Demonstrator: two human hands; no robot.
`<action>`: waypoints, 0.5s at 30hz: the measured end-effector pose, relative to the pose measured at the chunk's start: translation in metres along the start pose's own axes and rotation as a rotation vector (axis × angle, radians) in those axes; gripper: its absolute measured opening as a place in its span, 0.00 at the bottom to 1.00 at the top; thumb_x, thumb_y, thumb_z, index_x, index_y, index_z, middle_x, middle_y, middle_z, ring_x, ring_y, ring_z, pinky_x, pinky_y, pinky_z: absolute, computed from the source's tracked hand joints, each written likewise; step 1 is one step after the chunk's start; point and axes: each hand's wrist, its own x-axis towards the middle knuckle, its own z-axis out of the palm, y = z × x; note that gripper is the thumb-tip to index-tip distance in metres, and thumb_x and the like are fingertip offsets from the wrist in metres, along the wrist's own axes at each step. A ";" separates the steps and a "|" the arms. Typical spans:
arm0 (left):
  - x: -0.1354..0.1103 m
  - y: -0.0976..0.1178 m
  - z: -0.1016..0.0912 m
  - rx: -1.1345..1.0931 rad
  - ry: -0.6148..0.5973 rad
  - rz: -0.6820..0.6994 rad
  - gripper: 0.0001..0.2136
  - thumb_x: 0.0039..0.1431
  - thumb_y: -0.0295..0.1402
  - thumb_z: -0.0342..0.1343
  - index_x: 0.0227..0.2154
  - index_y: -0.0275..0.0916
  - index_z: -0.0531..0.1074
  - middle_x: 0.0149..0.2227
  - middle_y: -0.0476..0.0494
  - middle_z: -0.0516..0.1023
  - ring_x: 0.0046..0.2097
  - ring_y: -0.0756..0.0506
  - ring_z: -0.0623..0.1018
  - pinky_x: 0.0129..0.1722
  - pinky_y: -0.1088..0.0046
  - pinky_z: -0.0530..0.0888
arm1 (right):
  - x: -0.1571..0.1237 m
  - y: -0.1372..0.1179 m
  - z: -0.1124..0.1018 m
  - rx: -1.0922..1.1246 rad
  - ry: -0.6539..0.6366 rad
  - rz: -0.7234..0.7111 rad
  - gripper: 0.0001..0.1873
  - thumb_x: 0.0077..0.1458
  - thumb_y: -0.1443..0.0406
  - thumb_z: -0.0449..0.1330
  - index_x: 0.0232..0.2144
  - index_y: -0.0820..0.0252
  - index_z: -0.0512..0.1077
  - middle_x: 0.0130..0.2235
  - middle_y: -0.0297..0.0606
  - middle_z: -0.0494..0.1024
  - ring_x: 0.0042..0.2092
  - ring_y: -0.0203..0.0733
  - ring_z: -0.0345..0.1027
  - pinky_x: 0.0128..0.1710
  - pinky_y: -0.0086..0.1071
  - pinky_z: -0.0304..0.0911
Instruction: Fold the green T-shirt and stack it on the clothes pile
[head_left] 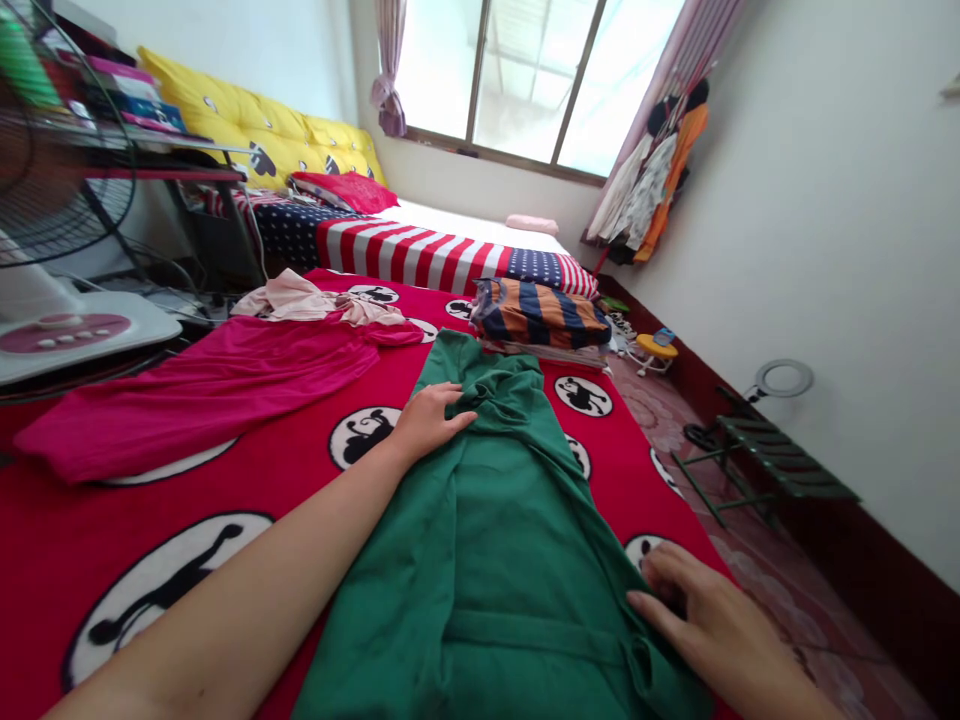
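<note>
A green garment (525, 520), which looks like a dress, lies lengthwise on the red blanket in front of me. Its upper end is bunched into folds, and a sewn band crosses the lower part. My left hand (429, 422) rests on the upper left of the cloth, fingers stretched and thumb apart. At the lower right edge is my right hand (697, 610), its fingers bent and thumb apart, with a gap between them. The right thumb tip is by the garment's edge; I cannot tell whether it touches.
A magenta garment (247, 385) and a pale pink one (300, 300) lie to the left on the red blanket (292, 500). Folded clothes (540, 312) are stacked beyond the green cloth. A fan (67, 320) stands left, a green folding stool (780, 455) right. Behind is a bed (420, 250).
</note>
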 end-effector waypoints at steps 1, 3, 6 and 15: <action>0.000 -0.001 0.000 -0.008 0.019 0.008 0.14 0.55 0.38 0.59 0.41 0.39 0.79 0.49 0.38 0.78 0.53 0.39 0.75 0.55 0.62 0.69 | -0.002 -0.004 -0.001 0.017 0.002 -0.009 0.13 0.52 0.56 0.55 0.22 0.56 0.63 0.27 0.34 0.70 0.28 0.39 0.64 0.29 0.31 0.57; 0.001 0.000 0.000 -0.018 0.054 0.025 0.09 0.55 0.34 0.58 0.37 0.39 0.80 0.44 0.40 0.80 0.47 0.40 0.77 0.51 0.64 0.72 | -0.004 -0.013 -0.007 0.099 0.006 -0.018 0.15 0.54 0.55 0.54 0.22 0.57 0.62 0.24 0.33 0.66 0.27 0.38 0.61 0.28 0.30 0.55; 0.007 0.007 -0.003 -0.072 0.084 -0.016 0.07 0.56 0.32 0.56 0.33 0.39 0.79 0.33 0.42 0.81 0.37 0.42 0.79 0.41 0.67 0.74 | -0.008 -0.027 -0.020 0.335 -0.033 -0.048 0.18 0.56 0.51 0.53 0.24 0.57 0.62 0.24 0.31 0.62 0.27 0.36 0.58 0.27 0.28 0.55; 0.046 0.027 -0.022 -1.169 0.229 -0.580 0.03 0.58 0.25 0.51 0.34 0.35 0.70 0.29 0.47 0.79 0.26 0.47 0.79 0.28 0.71 0.77 | -0.008 -0.080 -0.023 0.768 -0.278 -0.138 0.17 0.56 0.51 0.56 0.29 0.59 0.64 0.25 0.30 0.62 0.27 0.33 0.55 0.25 0.25 0.53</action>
